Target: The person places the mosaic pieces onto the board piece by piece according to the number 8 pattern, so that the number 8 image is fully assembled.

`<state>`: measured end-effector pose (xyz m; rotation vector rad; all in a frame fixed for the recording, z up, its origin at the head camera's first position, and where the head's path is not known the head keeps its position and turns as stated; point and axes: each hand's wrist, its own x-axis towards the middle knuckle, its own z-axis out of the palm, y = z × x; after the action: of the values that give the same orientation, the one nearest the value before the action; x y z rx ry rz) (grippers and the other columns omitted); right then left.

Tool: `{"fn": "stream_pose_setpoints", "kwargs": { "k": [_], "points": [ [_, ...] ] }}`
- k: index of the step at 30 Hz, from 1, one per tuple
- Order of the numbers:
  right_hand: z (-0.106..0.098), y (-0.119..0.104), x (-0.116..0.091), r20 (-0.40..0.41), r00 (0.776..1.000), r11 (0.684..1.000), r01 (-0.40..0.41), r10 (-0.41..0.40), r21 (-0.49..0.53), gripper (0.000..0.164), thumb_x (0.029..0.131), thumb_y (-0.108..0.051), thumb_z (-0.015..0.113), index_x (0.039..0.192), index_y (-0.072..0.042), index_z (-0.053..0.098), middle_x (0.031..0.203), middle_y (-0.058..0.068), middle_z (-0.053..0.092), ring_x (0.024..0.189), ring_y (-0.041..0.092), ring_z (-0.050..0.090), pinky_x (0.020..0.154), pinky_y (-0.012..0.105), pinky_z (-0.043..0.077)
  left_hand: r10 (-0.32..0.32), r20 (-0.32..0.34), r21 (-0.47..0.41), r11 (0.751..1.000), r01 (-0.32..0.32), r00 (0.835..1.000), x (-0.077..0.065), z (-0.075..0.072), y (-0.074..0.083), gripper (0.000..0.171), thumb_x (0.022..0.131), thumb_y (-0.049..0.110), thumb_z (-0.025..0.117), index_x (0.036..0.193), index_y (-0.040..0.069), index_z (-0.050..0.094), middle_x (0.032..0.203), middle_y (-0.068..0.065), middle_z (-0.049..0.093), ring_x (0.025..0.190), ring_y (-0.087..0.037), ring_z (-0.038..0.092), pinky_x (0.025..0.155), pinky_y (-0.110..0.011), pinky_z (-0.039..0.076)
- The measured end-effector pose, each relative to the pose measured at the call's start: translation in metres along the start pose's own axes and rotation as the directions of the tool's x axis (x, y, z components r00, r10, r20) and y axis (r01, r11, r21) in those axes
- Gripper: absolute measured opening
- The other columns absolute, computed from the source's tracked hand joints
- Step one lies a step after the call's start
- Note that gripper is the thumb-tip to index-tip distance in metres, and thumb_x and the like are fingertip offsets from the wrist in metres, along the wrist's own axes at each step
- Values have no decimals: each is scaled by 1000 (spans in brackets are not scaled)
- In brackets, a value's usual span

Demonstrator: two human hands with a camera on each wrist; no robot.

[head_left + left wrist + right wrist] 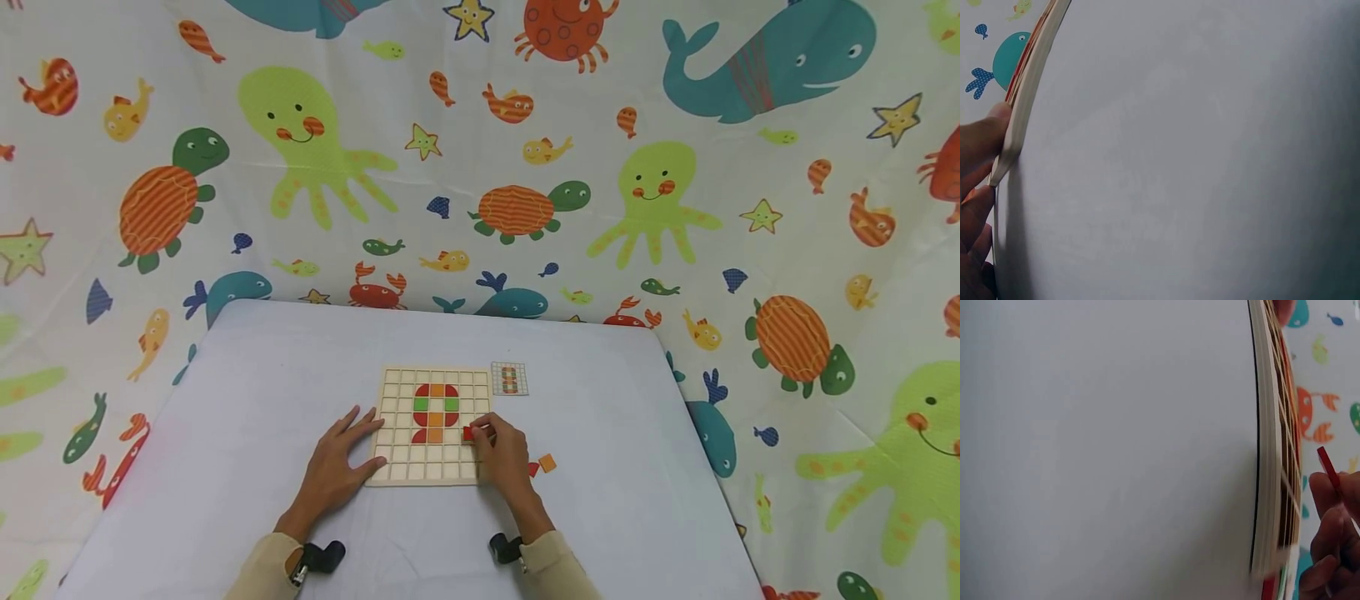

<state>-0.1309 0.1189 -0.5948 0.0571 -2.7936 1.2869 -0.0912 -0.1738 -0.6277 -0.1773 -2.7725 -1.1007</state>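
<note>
A wooden grid board [397, 472] lies on the table with red, orange and green tiles set in its middle cells. My right hand [504, 454] is over the board's right side and pinches a small red tile [1329, 466] between thumb and fingertips. In the right wrist view that tile is held above the level of the board's edge [1265, 506]. At the left, my left hand [333, 462] is spread, its thumb at the lower left corner and its fingertips along the left side. The left wrist view has the thumb [1000, 112] against the board's rim.
A small pattern card [510, 379] with a coloured grid lies beyond the board's upper right corner. Loose tiles, an orange one [547, 462] and a red one [533, 469], lie right of my right hand. Behind the white table [622, 467] hangs a sea-animal curtain [450, 125].
</note>
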Motion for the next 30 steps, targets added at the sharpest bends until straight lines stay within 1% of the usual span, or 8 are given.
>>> {"fn": "stream_pose_setpoints", "kwargs": {
  "k": [4, 8, 11, 15, 21, 30],
  "points": [
    [12, -11, 2, 35, 999, 1000, -11, 12, -21, 4, 102, -22, 73, 103, -19, 76, 81, -7, 70, 65, 5, 52, 58, 19, 44, 0, 0, 3, 1000, 0, 1000, 1, 1, 0, 68, 84, 24, 90, 146, 12, 65, 161, -14, 54, 154, -48, 39, 119, -76, 31],
    [20, -17, 5, 45, 999, 997, -12, 16, -75, 6, 101, -24, 74, 103, -18, 75, 76, -8, 68, 64, 4, 52, 58, 20, 42, 4, -2, 10, 1000, -4, 1000, 1, 1, -1, 68, 83, 25, 90, 145, 12, 65, 161, -14, 54, 154, -48, 40, 119, -76, 32],
    [23, -19, 7, 44, 999, 992, -26, 31, -120, 6, 101, -26, 75, 101, -20, 75, 73, -10, 65, 64, 5, 52, 59, 22, 40, 0, 3, 7, 1000, 0, 1000, 2, 1, 0, 68, 84, 25, 90, 146, 13, 65, 161, -13, 54, 154, -47, 39, 120, -75, 32],
    [23, -21, 7, 41, 997, 987, -51, 58, -151, 6, 100, -27, 76, 98, -22, 74, 72, -10, 63, 67, 7, 52, 60, 23, 40, 0, 8, 8, 1000, 0, 1000, 2, 0, 0, 68, 84, 25, 90, 146, 13, 65, 161, -13, 54, 154, -47, 39, 120, -75, 31],
    [22, -21, 6, 54, 996, 985, -67, 76, -158, 10, 96, -28, 81, 93, -22, 73, 67, -8, 59, 63, 9, 50, 55, 24, 37, 9, 3, 3, 1000, -9, 1000, 2, -1, 0, 68, 83, 25, 90, 145, 12, 65, 161, -13, 54, 155, -47, 39, 122, -74, 30],
    [25, -25, 4, 58, 996, 987, -55, 64, -152, 18, 90, -26, 86, 90, -19, 69, 63, -8, 55, 58, 7, 48, 51, 24, 34, 2, 4, 3, 1000, -2, 1000, 1, -1, 0, 68, 84, 25, 90, 146, 13, 65, 161, -13, 54, 154, -47, 39, 120, -75, 31]
  ]
}}
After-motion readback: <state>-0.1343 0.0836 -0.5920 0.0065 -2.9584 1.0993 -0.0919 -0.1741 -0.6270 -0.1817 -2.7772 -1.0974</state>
